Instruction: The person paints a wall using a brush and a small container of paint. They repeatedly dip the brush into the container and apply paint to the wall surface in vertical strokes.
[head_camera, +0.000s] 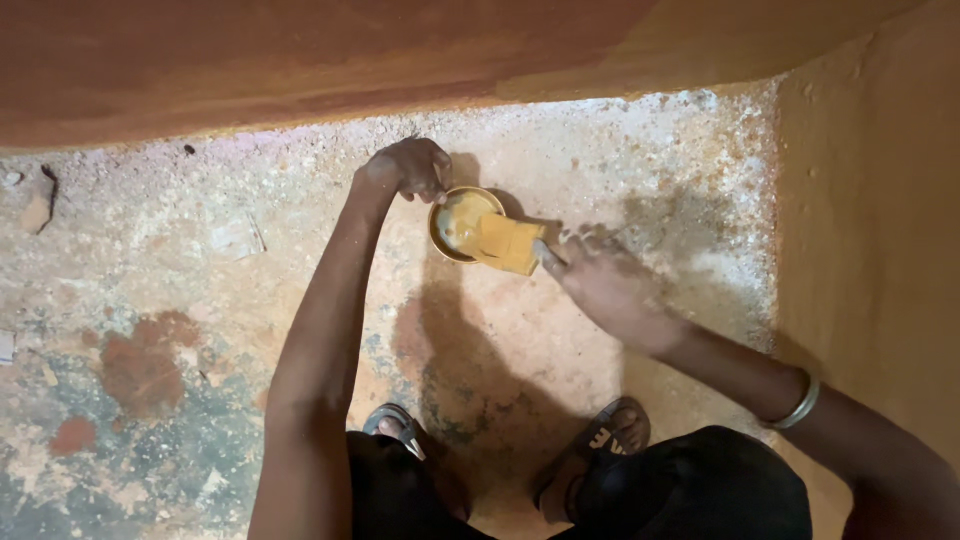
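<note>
Your left hand (408, 168) grips the rim of the small bowl (462, 222) on the floor (300, 260). Your blurred right hand (600, 282) holds a yellow-coated scraper (508, 243) over it, its handle hidden.

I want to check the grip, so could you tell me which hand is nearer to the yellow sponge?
Right. The right hand grips the yellow sponge at its edge; the left hand is beyond the bowl, holding its rim.
</note>
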